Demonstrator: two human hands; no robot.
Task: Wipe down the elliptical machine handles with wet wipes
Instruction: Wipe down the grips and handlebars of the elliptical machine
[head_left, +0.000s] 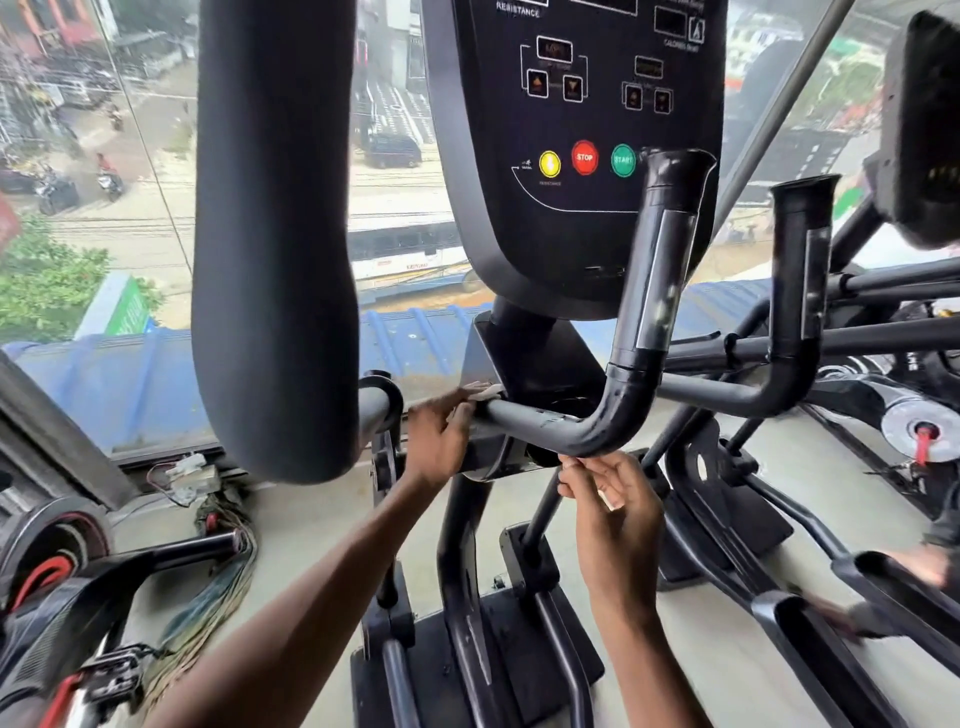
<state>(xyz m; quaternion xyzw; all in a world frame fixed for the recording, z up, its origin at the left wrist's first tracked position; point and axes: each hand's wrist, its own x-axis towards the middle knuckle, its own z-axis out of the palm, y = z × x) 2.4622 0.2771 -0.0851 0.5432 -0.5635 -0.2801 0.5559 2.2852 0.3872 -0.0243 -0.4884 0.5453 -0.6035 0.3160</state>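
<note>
Black-painted metal tube forms the J-shaped fixed handle (597, 428) of the elliptical. It runs level from the centre post, bends, and rises to a flared open end beside the console.

The left hand (439, 431) grips the level part of this handle near the post, fingers curled over the tube with a white wet wipe (483, 391) pressed under them. Only a small crumpled corner of the wipe shows above the knuckles; the fingers hide the rest.

The right hand (613, 512) is raised just below the bend of the handle, fingers bent, fingertips at the underside of the tube. Whether they touch the metal or pinch anything cannot be told from this angle.

A long silver sensor plate (665, 275) lies on the upright part, smeared and reflective. Left of the hands hangs a thick black foam-padded moving handle (275, 234), cut off by the top edge.

The dark oval console (571, 234) is also cut off at the top. Its yellow, red STOP and green START buttons (584, 157) read clearly; most of the small upper labels do not.

At the right a second black machine (800, 291) shows a matching handle, its far parts blurred. Behind, a glass window (130, 156) looks onto a street.
</note>
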